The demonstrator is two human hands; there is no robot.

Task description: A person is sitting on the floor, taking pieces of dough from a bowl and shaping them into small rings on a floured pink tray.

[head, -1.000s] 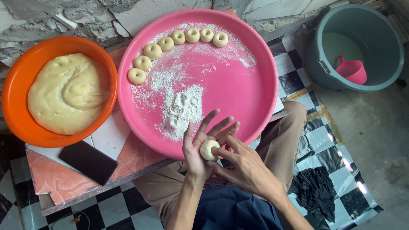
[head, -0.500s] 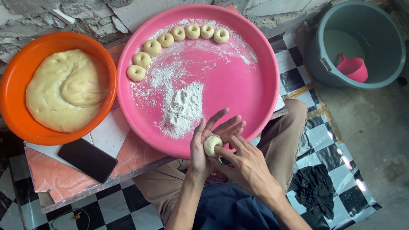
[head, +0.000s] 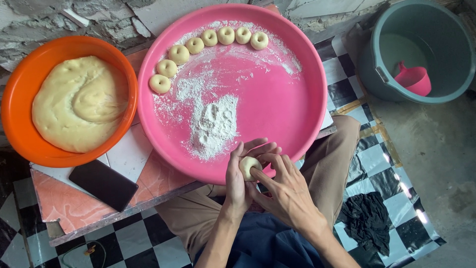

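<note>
I see left hand [head: 239, 183] cupping small pale dough ball [head: 246, 165] at near rim of big round pink plastic tray [head: 302, 99]. Right hand [head: 285, 193] fingertip pressed on ball, other fingers loosely curled. Seven dough rings [head: 194, 45] arc along tray's far-left edge, flour pile [head: 214, 124] mid-tray. Orange bowl of batter-like dough [head: 74, 101] left; black phone [head: 103, 183] below it.

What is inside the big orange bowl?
The orange bowl holds one big mound of pale yellow dough, soft and swirled on top. The dough covers the bottom of the bowl, so nothing beneath it shows.
</note>
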